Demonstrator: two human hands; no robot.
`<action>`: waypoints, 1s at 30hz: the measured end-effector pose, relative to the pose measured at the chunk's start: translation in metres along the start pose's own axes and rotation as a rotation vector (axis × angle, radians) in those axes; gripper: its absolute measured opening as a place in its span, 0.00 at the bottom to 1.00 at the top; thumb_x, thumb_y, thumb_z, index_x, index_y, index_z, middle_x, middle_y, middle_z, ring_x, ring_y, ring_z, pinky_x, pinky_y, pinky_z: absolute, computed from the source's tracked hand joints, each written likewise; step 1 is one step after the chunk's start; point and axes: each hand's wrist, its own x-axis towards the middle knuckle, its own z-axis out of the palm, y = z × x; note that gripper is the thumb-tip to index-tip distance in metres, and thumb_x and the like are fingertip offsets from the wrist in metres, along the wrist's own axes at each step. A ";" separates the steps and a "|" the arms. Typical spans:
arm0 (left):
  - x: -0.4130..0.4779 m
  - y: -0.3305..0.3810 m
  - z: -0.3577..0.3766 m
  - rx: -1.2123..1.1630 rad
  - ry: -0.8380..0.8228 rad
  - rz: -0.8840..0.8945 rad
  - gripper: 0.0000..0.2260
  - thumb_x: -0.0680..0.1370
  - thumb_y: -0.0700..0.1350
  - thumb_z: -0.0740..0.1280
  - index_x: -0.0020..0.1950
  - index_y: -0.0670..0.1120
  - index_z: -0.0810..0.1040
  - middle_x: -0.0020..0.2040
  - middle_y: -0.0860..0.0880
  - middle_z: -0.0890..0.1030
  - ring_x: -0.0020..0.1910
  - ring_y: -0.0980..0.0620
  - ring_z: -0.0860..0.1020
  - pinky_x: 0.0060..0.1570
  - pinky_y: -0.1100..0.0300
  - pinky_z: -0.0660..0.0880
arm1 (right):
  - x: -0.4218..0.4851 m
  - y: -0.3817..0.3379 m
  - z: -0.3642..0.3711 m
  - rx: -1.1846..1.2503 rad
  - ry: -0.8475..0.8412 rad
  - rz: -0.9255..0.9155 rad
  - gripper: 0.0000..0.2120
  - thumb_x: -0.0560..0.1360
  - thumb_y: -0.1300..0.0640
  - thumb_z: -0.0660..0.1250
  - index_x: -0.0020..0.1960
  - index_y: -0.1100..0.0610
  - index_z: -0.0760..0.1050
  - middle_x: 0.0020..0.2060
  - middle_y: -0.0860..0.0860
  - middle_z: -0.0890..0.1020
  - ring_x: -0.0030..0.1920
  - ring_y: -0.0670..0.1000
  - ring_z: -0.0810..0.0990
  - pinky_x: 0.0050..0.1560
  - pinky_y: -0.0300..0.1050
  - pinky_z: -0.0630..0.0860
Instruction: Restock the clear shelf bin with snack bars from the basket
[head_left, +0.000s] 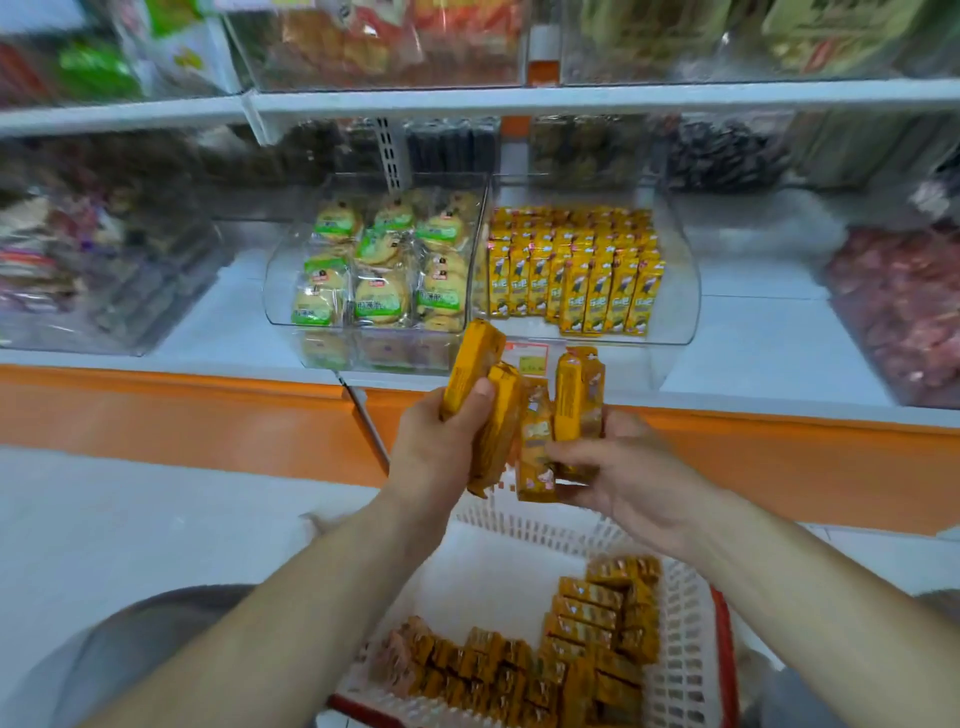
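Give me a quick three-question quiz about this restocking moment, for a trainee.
1. True or false: the left hand and the right hand both hold yellow snack bars.
2. Where is the basket? A: on the top shelf. B: below the hands, partly filled with bars. C: on the orange ledge.
3. Fill in: the neighbouring bin, left of the clear shelf bin, holds round cakes with ___ labels.
Key: 1 true; 2 B; 3 green.
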 end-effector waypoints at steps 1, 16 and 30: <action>0.002 0.000 0.005 -0.029 0.014 -0.015 0.15 0.82 0.55 0.66 0.49 0.45 0.85 0.40 0.45 0.87 0.36 0.48 0.84 0.30 0.58 0.77 | 0.004 0.002 0.003 -0.010 0.026 -0.016 0.13 0.75 0.69 0.69 0.58 0.60 0.78 0.47 0.57 0.87 0.46 0.56 0.86 0.44 0.52 0.83; 0.026 -0.005 0.026 -0.046 -0.033 -0.009 0.15 0.81 0.58 0.65 0.59 0.51 0.84 0.46 0.49 0.88 0.44 0.52 0.87 0.44 0.54 0.85 | 0.040 -0.001 0.000 0.023 0.074 -0.176 0.21 0.65 0.53 0.78 0.57 0.56 0.82 0.49 0.55 0.87 0.49 0.57 0.86 0.47 0.56 0.84; 0.025 -0.003 0.014 -0.152 -0.214 -0.087 0.35 0.67 0.57 0.76 0.70 0.44 0.75 0.54 0.45 0.87 0.51 0.45 0.87 0.50 0.48 0.84 | 0.033 -0.008 -0.004 0.008 0.053 -0.151 0.18 0.70 0.51 0.75 0.58 0.55 0.81 0.50 0.54 0.87 0.49 0.55 0.86 0.47 0.54 0.83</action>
